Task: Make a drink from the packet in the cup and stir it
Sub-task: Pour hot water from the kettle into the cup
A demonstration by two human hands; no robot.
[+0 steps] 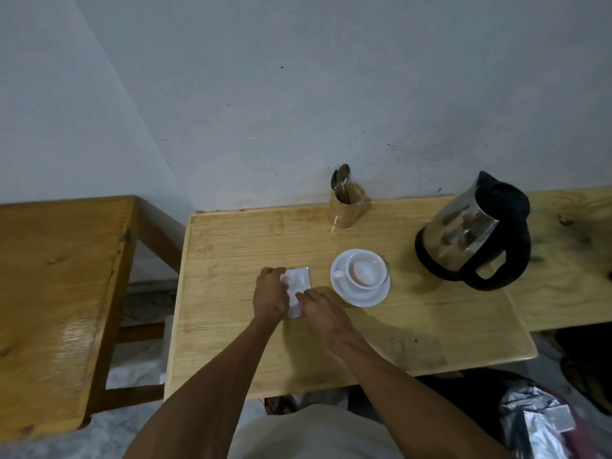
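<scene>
A white packet (298, 283) lies flat on the wooden table (231, 326), left of the cup. My left hand (270, 294) covers its left edge and grips it. My right hand (323, 314) rests fingertips on its lower right part. The white cup (362, 271) stands upright on a white saucer (371, 298), with a little brownish residue inside. A steel kettle (463, 231) with a black handle stands to the right of the cup. Spoons (341, 180) stick up from a clear holder (347, 210) by the wall.
A second wooden table (49, 293) stands to the left across a gap. Another wooden surface (569, 260) adjoins on the right. Silver packets (536, 422) lie low at the bottom right. The wall rises right behind the table.
</scene>
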